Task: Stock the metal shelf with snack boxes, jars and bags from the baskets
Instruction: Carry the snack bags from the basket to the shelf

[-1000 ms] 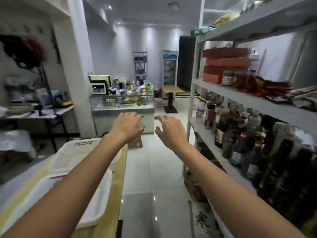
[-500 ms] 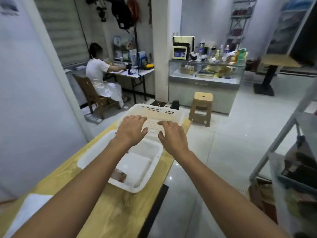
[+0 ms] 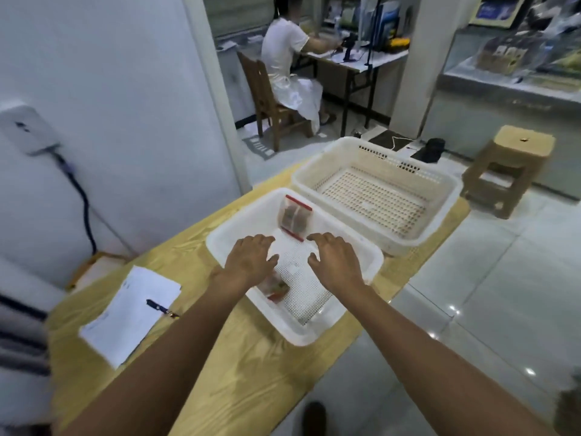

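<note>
Your left hand (image 3: 248, 261) and right hand (image 3: 336, 262) hover side by side over the near white basket (image 3: 220, 243) on the wooden counter (image 3: 251, 372), fingers spread apart and lightly curved, holding nothing. A red-edged snack bag (image 3: 294, 217) stands propped against that basket's far wall, just beyond your fingertips. A second bag (image 3: 275, 287) lies flat on the basket floor, partly hidden under your left wrist. The far basket (image 3: 440, 190) sits just beside the near one. Papers (image 3: 132, 313) and a pen (image 3: 160, 306) lie on the counter to your left; a tan stool (image 3: 509, 171) stands on the tiled floor.
</note>
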